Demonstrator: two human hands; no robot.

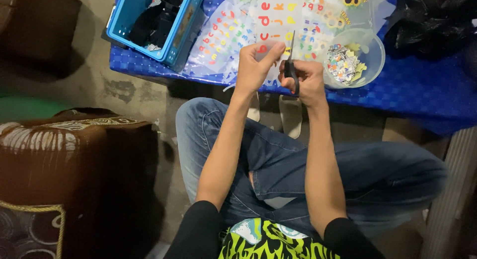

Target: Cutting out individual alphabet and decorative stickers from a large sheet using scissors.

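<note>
Right hand (309, 80) closed around black scissors (291, 65), left hand (254, 65) pinching a letter sticker sheet (271, 38) just left of the blades, near the clear scrap bowl (373, 65); judgement: keep sheet taut, short snips.

Low table (422, 97) with blue checkered cover, front edge running across view. Blue plastic crate (149, 20) at left end, overhanging front-left corner, dark items inside. Clear sheets of coloured letter stickers (223, 40) spread across middle, reaching front edge. Clear plastic bowl (373, 55) of paper scraps near front edge, right of sheets. Black plastic bag (432, 20) toward back right.
</note>
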